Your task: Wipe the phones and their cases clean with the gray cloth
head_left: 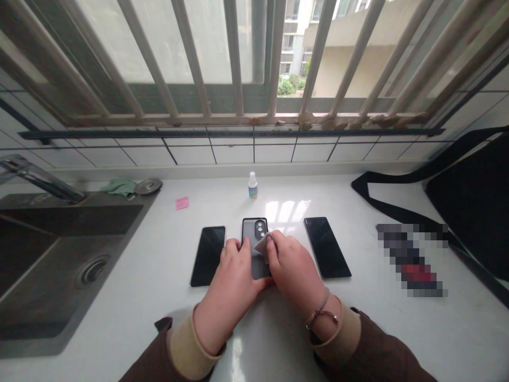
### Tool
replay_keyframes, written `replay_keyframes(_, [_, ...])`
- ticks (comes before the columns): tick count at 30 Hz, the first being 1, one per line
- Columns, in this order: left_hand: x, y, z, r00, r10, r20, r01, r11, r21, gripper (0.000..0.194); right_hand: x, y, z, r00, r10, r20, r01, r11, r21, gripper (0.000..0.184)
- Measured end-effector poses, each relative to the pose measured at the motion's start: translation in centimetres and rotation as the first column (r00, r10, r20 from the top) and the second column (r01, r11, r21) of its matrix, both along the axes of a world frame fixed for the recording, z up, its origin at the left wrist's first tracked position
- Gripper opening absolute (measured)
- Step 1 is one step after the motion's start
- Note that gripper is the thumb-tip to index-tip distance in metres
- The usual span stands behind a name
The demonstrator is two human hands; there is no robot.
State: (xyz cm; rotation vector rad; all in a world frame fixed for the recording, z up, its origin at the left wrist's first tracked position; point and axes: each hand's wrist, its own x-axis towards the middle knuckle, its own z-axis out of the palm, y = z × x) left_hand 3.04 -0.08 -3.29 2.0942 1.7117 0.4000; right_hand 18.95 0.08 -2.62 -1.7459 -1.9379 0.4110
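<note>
A grey phone case (249,229) with a black rim and camera cutouts lies on the white counter in front of me. My left hand (237,270) grips it by its left side and lower edge. Pinched in my right hand (292,260) is a small pale grey cloth (261,244), which hangs over the right part of the case; whether it touches the inside is hard to see. To the left, partly behind my left hand, rests a phone (207,254) with a dark screen. Another dark phone (328,247) lies to the right of my right hand.
A small white spray bottle (253,187) stands behind the case, with a pink slip (182,203) to its left. On the left is a sink (135,225) with a faucet (47,180), green cloth (119,186) and drain lid (148,186). A black bag (473,196) with a strap and a blurred item (413,260) lie right.
</note>
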Motion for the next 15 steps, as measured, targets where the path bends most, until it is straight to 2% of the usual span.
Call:
replay_keyframes(5, [0.1, -0.3, -0.3, 1.000, 0.013, -0.017, -0.012, 1.000, 0.020, 0.106, 1.2, 0.5, 1.0, 0.996, -0.021, -0.087, 0.025, 0.999, 0.047, 0.028])
replay_keyframes(8, [0.3, -0.5, -0.1, 0.999, 0.020, -0.038, -0.017, 0.997, 0.076, 0.114, 3.6, 1.4, 1.8, 0.975, -0.098, -0.201, 0.102, 0.995, 0.011, 0.032])
replay_keyframes(10, [0.5, -0.7, 0.3, 0.999, 0.044, -0.029, -0.039, 0.988, 0.149, 0.114, 5.7, 2.0, 2.1, 0.924, -0.165, -0.345, 0.160, 0.986, -0.041, 0.036])
replay_keyframes(11, [0.6, -0.7, 0.6, 0.999, 0.049, -0.002, -0.048, 0.981, 0.191, 0.109, 6.7, 2.3, 2.2, 0.870, -0.187, -0.456, 0.165, 0.982, -0.087, 0.037])
replay_keyframes(12, [0.8, -0.8, 1.0, 0.998, 0.041, 0.045, -0.050, 0.972, 0.228, 0.100, 7.6, 2.4, 2.2, 0.781, -0.204, -0.590, 0.139, 0.978, -0.154, 0.037])
replay_keyframes(14, [1.1, -0.7, 1.8, 0.981, -0.021, 0.195, -0.029, 0.968, 0.250, 0.076, 9.0, 2.4, 2.3, 0.542, -0.245, -0.804, 0.033, 0.962, -0.271, 0.038])
replay_keyframes(15, [1.4, -0.6, 2.2, 0.955, -0.061, 0.290, -0.002, 0.977, 0.214, 0.066, 9.5, 2.1, 2.3, 0.433, -0.260, -0.863, -0.039, 0.951, -0.306, 0.038])
